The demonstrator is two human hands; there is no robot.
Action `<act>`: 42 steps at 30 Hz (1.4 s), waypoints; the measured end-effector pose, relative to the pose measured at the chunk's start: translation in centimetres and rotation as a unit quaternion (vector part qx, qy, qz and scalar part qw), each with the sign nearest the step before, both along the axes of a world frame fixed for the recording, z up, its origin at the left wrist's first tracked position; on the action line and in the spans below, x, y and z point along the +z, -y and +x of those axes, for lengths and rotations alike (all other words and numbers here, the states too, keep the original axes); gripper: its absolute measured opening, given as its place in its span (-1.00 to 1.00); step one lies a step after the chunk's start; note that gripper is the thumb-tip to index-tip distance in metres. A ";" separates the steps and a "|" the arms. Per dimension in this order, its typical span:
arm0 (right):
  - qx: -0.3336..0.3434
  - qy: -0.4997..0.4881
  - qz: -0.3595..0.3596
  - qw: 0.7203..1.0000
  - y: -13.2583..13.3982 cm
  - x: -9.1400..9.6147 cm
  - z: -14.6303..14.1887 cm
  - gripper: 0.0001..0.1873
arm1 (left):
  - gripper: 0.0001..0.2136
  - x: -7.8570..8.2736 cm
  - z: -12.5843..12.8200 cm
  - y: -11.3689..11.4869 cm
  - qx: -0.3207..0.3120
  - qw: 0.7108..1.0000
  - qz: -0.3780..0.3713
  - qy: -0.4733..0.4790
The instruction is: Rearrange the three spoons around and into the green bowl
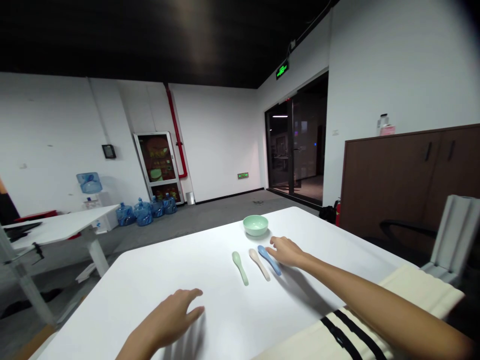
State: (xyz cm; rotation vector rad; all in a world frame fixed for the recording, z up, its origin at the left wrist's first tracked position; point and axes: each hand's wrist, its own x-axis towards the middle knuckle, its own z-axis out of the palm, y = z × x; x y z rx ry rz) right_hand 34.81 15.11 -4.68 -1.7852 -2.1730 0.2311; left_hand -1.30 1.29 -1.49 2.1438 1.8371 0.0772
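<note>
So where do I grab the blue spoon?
Probably by its thin handle, near the end pointing toward you, coming from the right. The blue spoon lies flat on the table with its wide bowl pointing away, and the beige spoon lies close on its left. Your right hand is just beside it.

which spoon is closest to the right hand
The blue ceramic spoon, rightmost of the three; the beige ceramic spoon and pale green ceramic spoon lie farther from the right hand.
</note>
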 end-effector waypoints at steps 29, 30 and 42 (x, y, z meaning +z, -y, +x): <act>-0.006 0.003 -0.010 1.000 -0.4 -0.7 0.2 -0.44 | -0.43 -0.3 -0.3 -0.2 0.000 1.000 0.002 0.009; -0.005 0.003 -0.011 1.000 -0.4 -0.8 0.3 -0.43 | -0.43 -0.3 -0.3 -0.2 0.000 1.000 0.001 0.008; 0.004 0.017 0.004 1.000 -0.5 -1.1 0.3 -0.47 | -0.44 0.0 -0.1 0.0 0.002 1.000 0.000 0.002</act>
